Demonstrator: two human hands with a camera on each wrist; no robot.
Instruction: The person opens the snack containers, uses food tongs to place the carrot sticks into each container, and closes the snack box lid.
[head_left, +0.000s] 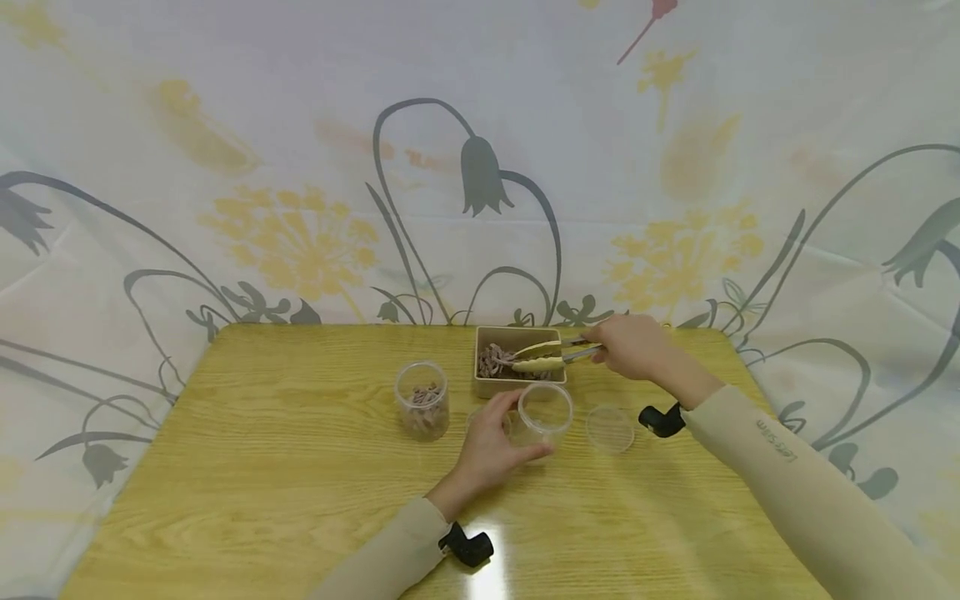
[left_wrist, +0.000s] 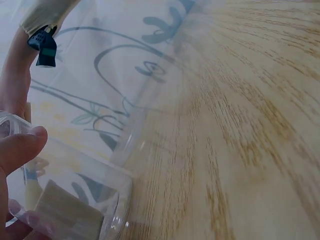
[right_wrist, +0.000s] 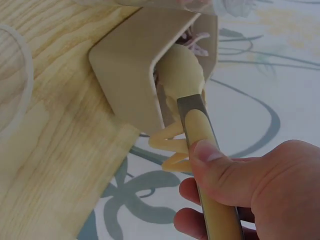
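Note:
My right hand [head_left: 628,346] grips a pair of tongs [right_wrist: 210,175] with pale yellow heads. Those heads reach into a beige rectangular box [head_left: 517,386], where purplish-brown strips [head_left: 493,361] lie mostly toward the left side. What the strips are, I cannot tell. Just in front of the box, my left hand [head_left: 491,446] holds a clear plastic jar [head_left: 546,408] between thumb and fingers. The jar shows no strips inside and its mouth is uncovered. In the left wrist view, the thumb [left_wrist: 22,150] lies along the jar's rim.
Left of the box stands another clear jar [head_left: 422,404], partly filled with similar strips. A clear round lid [head_left: 610,429] lies right of the held jar, and a second lid is partly hidden by my left hand. A patterned cloth [head_left: 300,167] hangs behind the wooden table [head_left: 285,483].

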